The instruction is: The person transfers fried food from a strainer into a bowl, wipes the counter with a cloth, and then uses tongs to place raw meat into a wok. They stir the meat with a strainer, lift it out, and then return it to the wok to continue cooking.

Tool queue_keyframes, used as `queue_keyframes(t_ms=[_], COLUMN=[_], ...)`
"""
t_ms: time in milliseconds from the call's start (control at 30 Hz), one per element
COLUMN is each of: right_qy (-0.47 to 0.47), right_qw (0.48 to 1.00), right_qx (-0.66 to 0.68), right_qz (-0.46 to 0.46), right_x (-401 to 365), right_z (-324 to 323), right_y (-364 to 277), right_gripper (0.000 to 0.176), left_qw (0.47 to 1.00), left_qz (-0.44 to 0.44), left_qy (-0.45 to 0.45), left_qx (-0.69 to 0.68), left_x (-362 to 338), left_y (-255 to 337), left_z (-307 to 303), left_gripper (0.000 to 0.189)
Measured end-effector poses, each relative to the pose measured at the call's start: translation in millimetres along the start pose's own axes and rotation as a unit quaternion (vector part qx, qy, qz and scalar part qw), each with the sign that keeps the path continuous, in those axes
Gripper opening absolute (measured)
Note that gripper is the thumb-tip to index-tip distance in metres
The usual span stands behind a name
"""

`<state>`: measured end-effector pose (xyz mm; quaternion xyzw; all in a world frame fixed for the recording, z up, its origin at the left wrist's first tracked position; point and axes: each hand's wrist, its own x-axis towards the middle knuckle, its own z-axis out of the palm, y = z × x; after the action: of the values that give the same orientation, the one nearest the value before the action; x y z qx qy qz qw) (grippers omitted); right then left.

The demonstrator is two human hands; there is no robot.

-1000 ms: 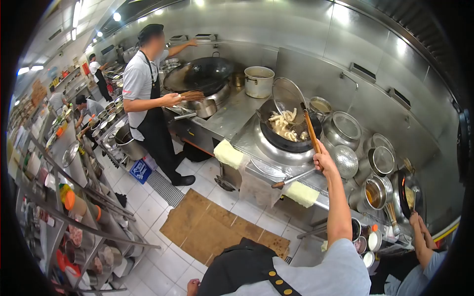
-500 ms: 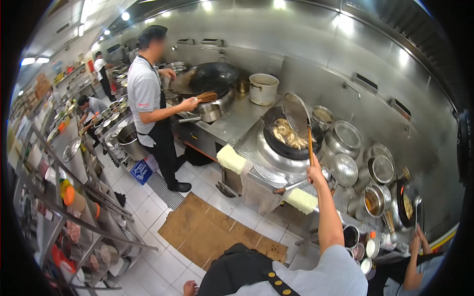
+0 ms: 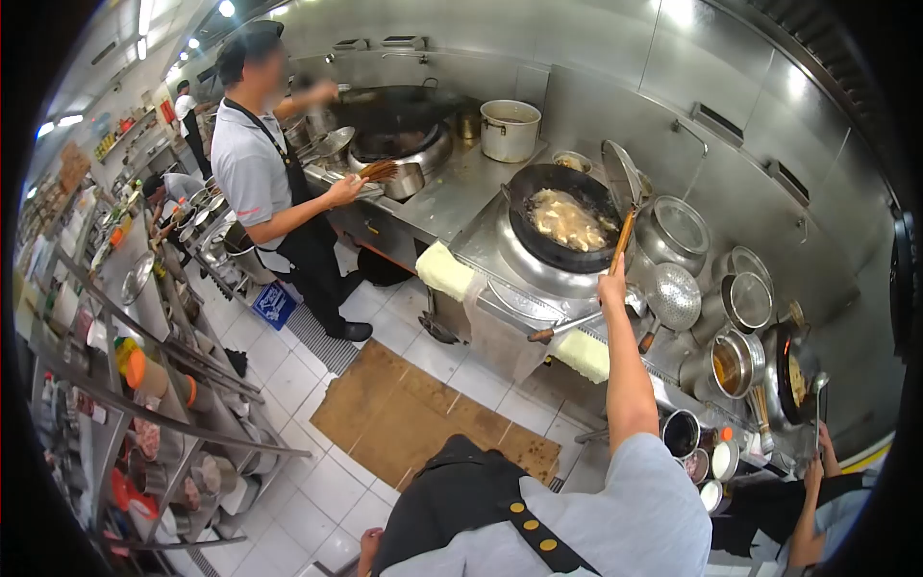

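Observation:
My right hand (image 3: 611, 287) is closed round the wooden handle (image 3: 624, 238) of a strainer. The strainer's round head (image 3: 622, 173) is tilted on edge at the right rim of a black wok (image 3: 538, 240). Pale pieces of food (image 3: 569, 219) lie in bubbling liquid inside the wok. Low at the left of my body, my left hand (image 3: 370, 543) hangs near my apron, partly hidden, its fingers not clear. A ladle with a wooden grip (image 3: 541, 335) rests at the counter's front edge, below the wok.
A co-worker (image 3: 260, 163) stands at another wok on the left, holding a brown brush (image 3: 378, 171). A dented pot (image 3: 510, 131) stands between the woks. Strainers and pots (image 3: 670, 296) line the right side. Another person's hands (image 3: 819, 462) hold a ladle at the far right.
My right hand has lifted the strainer away from the food to the wok's right rim, turning it on edge. The co-worker at left has raised one arm, and the camera view has shifted slightly.

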<state>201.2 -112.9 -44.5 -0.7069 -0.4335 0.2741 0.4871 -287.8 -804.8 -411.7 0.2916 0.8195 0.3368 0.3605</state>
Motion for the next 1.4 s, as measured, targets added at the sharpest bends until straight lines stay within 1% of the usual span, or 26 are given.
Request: queue_keyframes(t_ms=[67,133,167,233,267,300,367,400,433,467,500,533,600,633,700,733,833,867,900,967,1067,1167,1233,1300,1367,1400], right_qy=[0.008,-0.051,-0.051,-0.145,-0.178,-0.179,-0.274,-0.312,-0.312,-0.317,-0.321,-0.319,-0.333,-0.330,-0.291,-0.285,-0.270,-0.262,-0.259,-0.242,-0.236,-0.230,-0.227,-0.216,-0.148,-0.118], right_qw=[1.000,0.975,0.975,0.867,0.828,0.827,0.673,0.668,0.669,0.696,0.722,0.724,0.830,0.832,0.923,0.937,0.956,0.960,0.961,0.968,0.969,0.969,0.966,0.971,0.985,0.991], right_qx=[-0.003,0.191,0.192,0.441,0.499,0.500,0.630,0.621,0.621,0.588,0.555,0.555,0.411,0.410,0.237,0.191,0.113,0.097,0.095,0.062,0.069,0.033,0.096,0.093,0.084,0.068], right_qz=[0.013,0.098,0.099,0.181,0.185,0.184,0.273,0.266,0.265,0.262,0.259,0.257,0.176,0.175,0.089,0.073,0.011,0.016,0.017,-0.013,0.025,0.081,0.073,0.056,0.021,0.016], right_x=[6.0,5.3,10.1,24.2,31.4,38.8,56.1,56.9,53.0,46.6,39.8,34.5,23.0,12.6,-14.0,-22.9,-44.9,-52.5,-59.3,-72.8,-87.8,-79.5,-69.6,-72.8,-68.4,-62.9], right_z=[4.4,10.9,12.6,16.0,14.5,13.0,11.0,6.9,1.7,-5.8,-13.2,-19.4,-30.9,-37.3,-50.0,-55.8,-74.4,-79.8,-84.0,-89.2,-79.8,-79.1,-78.3,-76.5,-71.0,-66.4], right_y=[3.5,-2.1,-2.7,1.2,5.3,8.5,16.9,14.6,8.3,0.2,-7.4,-12.2,-21.0,-29.1,-47.8,-52.3,-64.7,-69.1,-70.6,-68.8,-55.8,-38.4,-39.3,-41.6,-32.3,-30.7], right_gripper=[0.087,0.081,0.081,0.067,0.052,0.052,0.048,0.044,0.044,0.046,0.049,0.049,0.070,0.070,0.081,0.085,0.084,0.083,0.083,0.083,0.083,0.083,0.084,0.084,0.083,0.083], left_qw=[0.999,0.994,0.988,0.989,0.989,0.989,0.989,0.992,0.994,0.995,0.995,0.995,0.994,0.995,0.996,0.997,0.997,0.997,0.998,0.995,0.987,0.993,0.995,0.995,0.984,0.989], left_qz=[0.024,-0.069,-0.115,-0.118,-0.122,-0.121,-0.128,-0.100,-0.072,-0.045,-0.044,-0.056,-0.066,-0.048,-0.031,-0.013,0.010,0.019,-0.011,-0.069,-0.116,-0.028,-0.001,0.019,-0.119,-0.100], left_qy=[-0.024,-0.032,-0.034,-0.028,-0.023,-0.022,-0.017,-0.020,-0.023,-0.026,-0.029,-0.044,-0.063,-0.056,-0.054,-0.059,-0.069,-0.067,-0.067,-0.061,-0.070,-0.101,-0.099,-0.092,-0.058,-0.065], left_qx=[-0.041,-0.076,-0.092,-0.085,-0.081,-0.081,-0.068,-0.075,-0.081,-0.088,-0.089,-0.076,-0.062,-0.066,-0.070,-0.038,0.018,0.040,0.014,-0.039,-0.090,-0.047,-0.032,-0.022,-0.115,-0.089], left_x=[-2.8,-10.1,-17.2,-19.0,-19.6,-21.6,-25.9,-16.4,-6.3,0.0,1.4,2.7,5.8,5.7,10.0,14.4,27.5,35.0,36.0,24.4,17.8,51.7,45.1,29.7,13.4,26.9], left_y=[8.1,21.7,41.6,63.9,73.2,82.0,100.8,67.8,30.2,10.0,6.8,6.7,5.0,6.3,0.8,4.0,3.1,2.6,2.1,54.9,101.0,20.7,46.9,87.2,125.1,80.6], left_z=[-0.2,-9.2,-17.1,-18.8,-19.0,-19.3,-20.7,-11.2,-1.6,4.8,4.9,4.4,6.6,7.4,8.0,7.3,5.2,5.1,2.5,-13.1,-19.5,-0.6,-14.2,-23.9,-27.9,-19.6], left_gripper=[0.020,0.020,0.019,0.019,0.018,0.018,0.017,0.017,0.017,0.018,0.018,0.018,0.019,0.020,0.021,0.021,0.022,0.022,0.022,0.024,0.023,0.025,0.025,0.026,0.026,0.024])
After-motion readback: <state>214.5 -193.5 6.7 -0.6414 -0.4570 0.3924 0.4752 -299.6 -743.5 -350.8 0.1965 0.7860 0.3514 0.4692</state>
